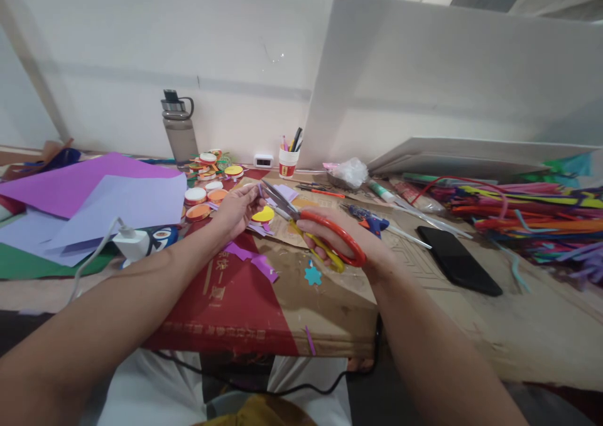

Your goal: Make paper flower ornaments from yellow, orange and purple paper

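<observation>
My right hand (325, 231) is closed around the handles of large scissors (332, 234), one handle red and the other yellow. The blades point up and to the left, slightly apart, toward my left hand (244, 207). Between the fingertips of my left hand is a small purple paper piece (260, 190), close to the blade tips. Purple scraps (264, 267) lie below my hands, and a teal flower-shaped piece (313, 274) rests on the cardboard (330, 313). A yellow-topped disc (264, 213) is just under the blades.
Purple sheets (127, 200) and a white charger (134, 242) are at left. A bottle (180, 131), round discs (195, 195) and a pen cup (288, 162) stand behind. At right are a glue gun (374, 223), a black phone (456, 259) and colourful pipe cleaners (541, 215).
</observation>
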`<state>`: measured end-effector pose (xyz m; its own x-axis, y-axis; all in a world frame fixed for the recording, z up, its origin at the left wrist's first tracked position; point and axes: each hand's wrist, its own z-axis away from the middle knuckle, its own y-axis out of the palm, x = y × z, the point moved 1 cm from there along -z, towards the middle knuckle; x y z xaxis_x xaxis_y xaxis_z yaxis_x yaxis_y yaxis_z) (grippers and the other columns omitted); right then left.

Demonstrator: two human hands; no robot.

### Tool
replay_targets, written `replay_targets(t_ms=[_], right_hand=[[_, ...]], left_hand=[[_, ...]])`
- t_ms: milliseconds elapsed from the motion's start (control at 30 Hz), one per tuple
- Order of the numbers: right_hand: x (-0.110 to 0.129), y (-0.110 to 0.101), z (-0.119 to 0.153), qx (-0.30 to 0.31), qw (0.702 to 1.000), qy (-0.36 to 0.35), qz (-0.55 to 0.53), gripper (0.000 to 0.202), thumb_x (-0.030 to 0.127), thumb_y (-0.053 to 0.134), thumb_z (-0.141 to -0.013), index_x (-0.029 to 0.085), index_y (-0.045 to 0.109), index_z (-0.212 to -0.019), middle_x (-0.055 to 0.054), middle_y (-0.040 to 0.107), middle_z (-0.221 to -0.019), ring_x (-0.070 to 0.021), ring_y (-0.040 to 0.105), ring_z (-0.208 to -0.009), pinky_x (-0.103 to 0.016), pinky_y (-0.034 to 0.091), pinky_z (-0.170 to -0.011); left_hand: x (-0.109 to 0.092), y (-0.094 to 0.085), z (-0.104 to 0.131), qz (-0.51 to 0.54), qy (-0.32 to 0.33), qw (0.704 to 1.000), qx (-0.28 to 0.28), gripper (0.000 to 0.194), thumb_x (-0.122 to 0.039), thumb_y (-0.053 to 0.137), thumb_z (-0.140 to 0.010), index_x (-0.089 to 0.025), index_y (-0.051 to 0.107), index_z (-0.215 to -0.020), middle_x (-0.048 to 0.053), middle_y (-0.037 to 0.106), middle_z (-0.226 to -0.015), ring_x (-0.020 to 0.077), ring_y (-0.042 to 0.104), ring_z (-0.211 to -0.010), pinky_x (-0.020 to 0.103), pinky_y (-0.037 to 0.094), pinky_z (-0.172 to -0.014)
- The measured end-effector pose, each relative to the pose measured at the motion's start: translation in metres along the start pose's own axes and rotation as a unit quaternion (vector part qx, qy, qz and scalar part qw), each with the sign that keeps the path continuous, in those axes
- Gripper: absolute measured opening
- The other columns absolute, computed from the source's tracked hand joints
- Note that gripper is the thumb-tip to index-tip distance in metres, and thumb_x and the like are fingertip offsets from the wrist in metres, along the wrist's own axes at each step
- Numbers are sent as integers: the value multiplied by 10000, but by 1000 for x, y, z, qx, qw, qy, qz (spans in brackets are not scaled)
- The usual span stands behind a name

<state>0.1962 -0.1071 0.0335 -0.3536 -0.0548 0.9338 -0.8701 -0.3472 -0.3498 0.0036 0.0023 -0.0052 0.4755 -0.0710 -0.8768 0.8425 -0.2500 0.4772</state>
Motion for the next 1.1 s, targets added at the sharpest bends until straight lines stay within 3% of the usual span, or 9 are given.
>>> replay_targets(t_ms=[800,1100], right_hand=[[-5,-3,-2,5,999,-18,36,316,551,558,-855,240,505,-841,9,559,-682,-104,524,-446,-223,422,-361],[-2,-2,-2,15,1000,-4,4,324,548,576,-845,231,507,-850,22,548,-660,-94,513,-435,-216,422,-363]], left_hand=[[3,-2,-1,-21,13,999,21,55,-151,661,-811,-101,677,-794,25,632,-686,56,555,-526,151,448,-505],[3,1,2,-61,48,995,68,171,-244,761,-729,-109,668,-778,9,630,-673,61,556,-544,161,445,-542]])
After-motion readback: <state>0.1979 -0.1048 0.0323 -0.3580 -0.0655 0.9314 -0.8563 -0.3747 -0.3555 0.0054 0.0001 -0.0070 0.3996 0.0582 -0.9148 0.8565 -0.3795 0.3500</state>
